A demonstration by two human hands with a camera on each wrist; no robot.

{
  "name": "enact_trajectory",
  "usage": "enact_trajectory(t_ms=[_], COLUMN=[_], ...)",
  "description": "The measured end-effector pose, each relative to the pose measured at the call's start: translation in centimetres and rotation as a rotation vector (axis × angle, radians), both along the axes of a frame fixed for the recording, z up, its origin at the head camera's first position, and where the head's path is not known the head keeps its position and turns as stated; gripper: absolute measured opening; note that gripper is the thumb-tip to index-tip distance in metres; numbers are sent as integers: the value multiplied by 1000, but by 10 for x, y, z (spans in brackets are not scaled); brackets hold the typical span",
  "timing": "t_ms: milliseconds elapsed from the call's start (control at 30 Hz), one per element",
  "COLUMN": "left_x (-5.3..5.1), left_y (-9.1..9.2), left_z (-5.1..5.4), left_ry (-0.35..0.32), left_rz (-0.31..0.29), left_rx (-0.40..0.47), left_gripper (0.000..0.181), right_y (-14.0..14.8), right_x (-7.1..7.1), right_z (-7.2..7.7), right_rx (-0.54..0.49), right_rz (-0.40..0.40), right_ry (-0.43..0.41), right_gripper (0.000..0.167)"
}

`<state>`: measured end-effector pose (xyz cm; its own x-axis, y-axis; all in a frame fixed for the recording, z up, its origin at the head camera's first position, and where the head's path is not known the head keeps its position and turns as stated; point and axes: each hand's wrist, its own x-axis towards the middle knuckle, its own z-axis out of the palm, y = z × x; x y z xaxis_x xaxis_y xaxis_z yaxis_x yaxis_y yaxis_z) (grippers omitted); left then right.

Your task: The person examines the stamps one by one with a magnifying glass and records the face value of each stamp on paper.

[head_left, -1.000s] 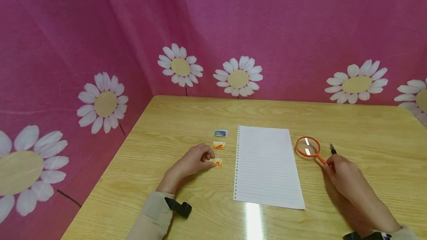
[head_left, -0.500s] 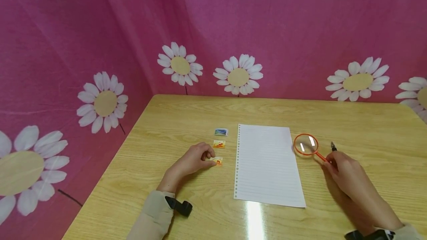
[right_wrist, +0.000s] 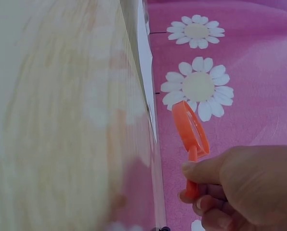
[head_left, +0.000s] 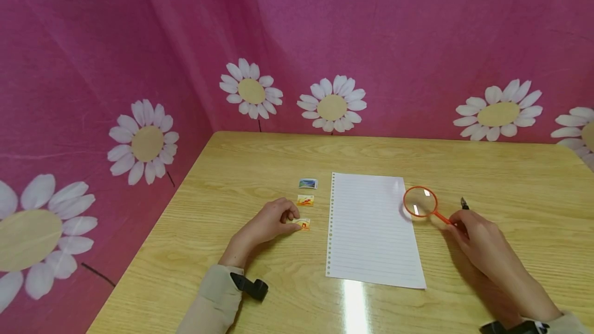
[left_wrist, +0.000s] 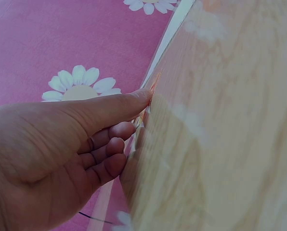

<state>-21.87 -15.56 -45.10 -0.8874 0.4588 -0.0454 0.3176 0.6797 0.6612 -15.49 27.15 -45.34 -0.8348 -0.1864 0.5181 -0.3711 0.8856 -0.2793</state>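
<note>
My left hand [head_left: 269, 223] holds the left end of the nearest small yellow card [head_left: 303, 224] between thumb and fingers on the table. Beyond it lie a second yellow-and-red card [head_left: 305, 200] and a blue-green card [head_left: 308, 183]. In the left wrist view the thumb of my left hand [left_wrist: 71, 149] presses at the card's edge. My right hand [head_left: 484, 238] pinches the handle of an orange magnifying glass [head_left: 436, 214], its lens over the paper's right edge. The right wrist view shows that magnifying glass [right_wrist: 189, 127] raised off the table in my right hand [right_wrist: 240, 187].
A lined sheet of paper [head_left: 371, 231] with punched holes lies mid-table. Just beyond my right hand the tip of a dark pen [head_left: 464, 203] shows, the rest hidden. A pink flowered cloth [head_left: 394, 30] hangs behind and left of the wooden table [head_left: 260, 159].
The magnifying glass has shifted left, its lens moving from beside the paper to over its right edge. My left hand has stayed at the nearest card.
</note>
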Motion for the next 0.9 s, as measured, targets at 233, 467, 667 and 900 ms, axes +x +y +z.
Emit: enact_trajectory(t_ms=[233,467,667,900], left_x=[1,1,1,2], left_y=[0,0,1,1], left_z=[1,2,2,3], left_ry=[1,-6,-16,-16], left_rz=[-3,3,13,11], left_rx=[8,12,7,14], left_gripper=[16,17,17,17], right_y=[-3,-6,-7,-11], right_x=[-1,-1,-1,1], right_z=[0,0,0,1], right_rx=[4,10,17,4], right_rz=[3,17,27,53], right_ry=[-29,-28,-25,-20], right_gripper=[21,21,22,22])
